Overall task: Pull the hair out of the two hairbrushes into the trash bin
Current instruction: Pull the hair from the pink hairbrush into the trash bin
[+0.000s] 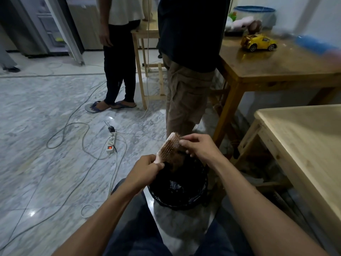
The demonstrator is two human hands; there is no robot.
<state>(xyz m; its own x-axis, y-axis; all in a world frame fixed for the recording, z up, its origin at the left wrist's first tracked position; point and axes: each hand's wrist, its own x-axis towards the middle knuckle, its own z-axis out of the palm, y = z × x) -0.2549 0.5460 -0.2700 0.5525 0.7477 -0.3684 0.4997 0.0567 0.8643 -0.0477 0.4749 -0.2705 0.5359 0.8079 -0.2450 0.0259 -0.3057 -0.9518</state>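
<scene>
Head view: my left hand [147,167] grips the handle of the pink paddle hairbrush [168,147].
Right hand [200,147]: pinches brown hair [177,159] among metal pins.
Below: trash bin [178,198], crinkled black liner.
Nearby: wooden table [302,133].

Pink hairbrush [168,147] gripped between both hands [147,168] over black-lined trash bin [193,202], bristles up.

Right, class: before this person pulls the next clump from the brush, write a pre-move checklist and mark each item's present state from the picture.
1. Left hand grips the hairbrush by its handle: ok.
2. Brush held above the trash bin, so pulled hair would probably fall in: ok.
3. Right hand fingers at the bristles, on the hair clump: ok.
4. Bin has a black liner: ok.
5. Second hairbrush in reach: cannot tell; a blurred blue object lies on the far table.
</scene>
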